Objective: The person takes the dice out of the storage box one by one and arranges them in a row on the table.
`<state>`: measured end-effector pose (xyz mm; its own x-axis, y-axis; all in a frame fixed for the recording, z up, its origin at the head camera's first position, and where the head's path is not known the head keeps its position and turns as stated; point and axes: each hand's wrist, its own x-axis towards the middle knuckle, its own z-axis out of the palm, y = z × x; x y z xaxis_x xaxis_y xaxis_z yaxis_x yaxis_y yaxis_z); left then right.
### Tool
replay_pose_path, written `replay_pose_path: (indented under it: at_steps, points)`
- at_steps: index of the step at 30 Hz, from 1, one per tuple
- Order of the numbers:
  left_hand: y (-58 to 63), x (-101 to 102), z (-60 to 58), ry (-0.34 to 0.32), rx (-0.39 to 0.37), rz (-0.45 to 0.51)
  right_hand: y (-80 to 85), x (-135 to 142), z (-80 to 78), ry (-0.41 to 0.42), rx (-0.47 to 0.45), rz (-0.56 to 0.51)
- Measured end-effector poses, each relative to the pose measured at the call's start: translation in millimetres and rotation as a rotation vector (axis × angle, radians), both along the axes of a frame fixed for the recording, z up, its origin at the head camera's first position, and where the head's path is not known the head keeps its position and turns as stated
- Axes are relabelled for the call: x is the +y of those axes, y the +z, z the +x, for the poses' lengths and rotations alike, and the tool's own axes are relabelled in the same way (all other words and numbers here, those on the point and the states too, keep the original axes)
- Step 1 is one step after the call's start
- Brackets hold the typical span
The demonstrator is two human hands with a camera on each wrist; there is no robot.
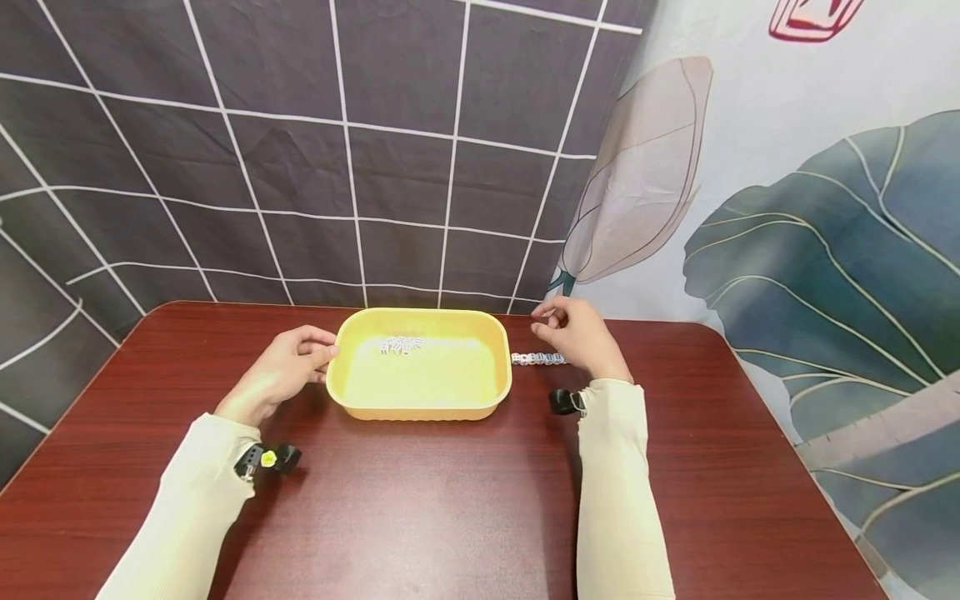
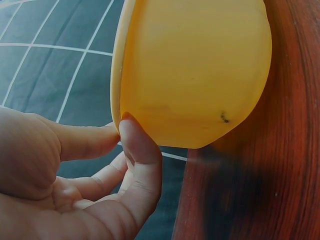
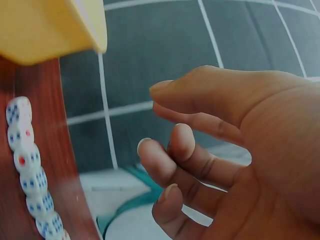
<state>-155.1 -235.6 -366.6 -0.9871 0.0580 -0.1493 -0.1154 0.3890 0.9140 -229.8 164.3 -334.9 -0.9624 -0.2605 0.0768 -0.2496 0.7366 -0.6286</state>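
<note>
My left hand pinches the rim at the left end of a yellow plastic basin. In the left wrist view, thumb and forefinger meet on the edge of the basin. Several small white dice lie in a loose cluster on its floor, toward the back left. Just right of the basin, a line of white dice with blue and red pips runs along the table. Over the right end of that line hovers my right hand, its fingers loosely bent around nothing. The dice row stands apart from these fingers.
The reddish-brown wooden table ends just behind the basin. Beyond its back edge hangs a dark cloth with a white grid; a leaf-patterned curtain is at right. Black wrist cameras sit on both forearms.
</note>
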Motion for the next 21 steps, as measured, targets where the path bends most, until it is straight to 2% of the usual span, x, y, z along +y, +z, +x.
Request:
replay_pose_path:
  at_steps: [10,21]
  points:
    - [0.5,0,0.5,-0.004,0.006,0.004,4.8,-31,3.1,0.038,0.008,-0.041]
    - [0.1,1,0.3,0.0,0.005,0.0,2.3,-61,4.7,0.13,0.052,-0.043]
